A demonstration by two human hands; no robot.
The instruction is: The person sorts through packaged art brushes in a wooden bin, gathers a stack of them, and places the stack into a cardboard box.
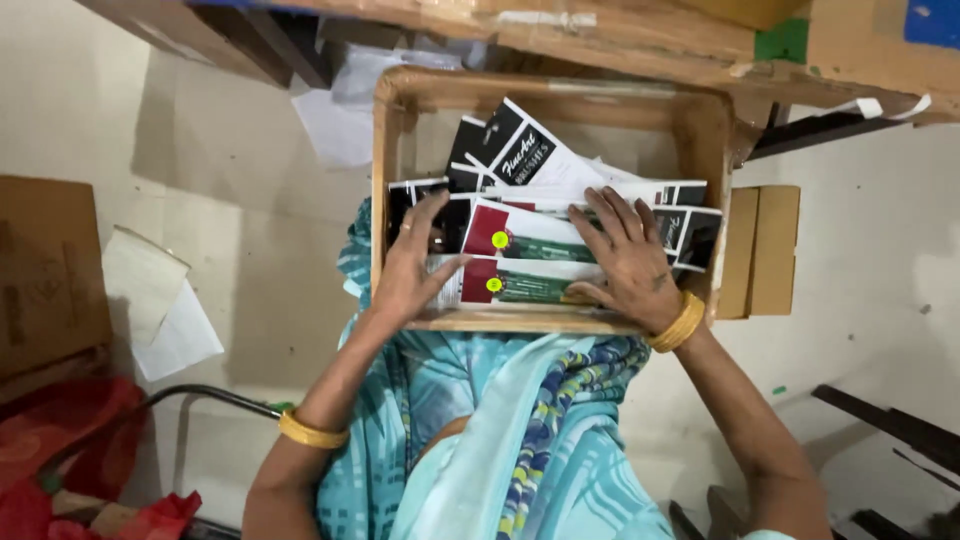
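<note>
An open cardboard box (392, 140) rests on my lap, filled with several flat long packs in black, white and dark red. My left hand (412, 268) lies on the left ends of the packs, fingers spread, thumb against the nearest red-and-green pack (520, 287). My right hand (628, 258) presses flat on the right ends of the same stack, fingers apart. A second red-and-green pack (525, 240) lies just behind, between both hands. Black-and-white packs (515, 150) lean upright at the back of the box. Each wrist carries a yellow bangle.
A flat brown carton (762, 250) sits against the box's right side. Larger cardboard boxes (640, 35) lie beyond. Folded cardboard (45, 265) and white papers (160, 305) lie on the floor at left, red cloth (60, 450) at bottom left, dark bars (890, 425) at bottom right.
</note>
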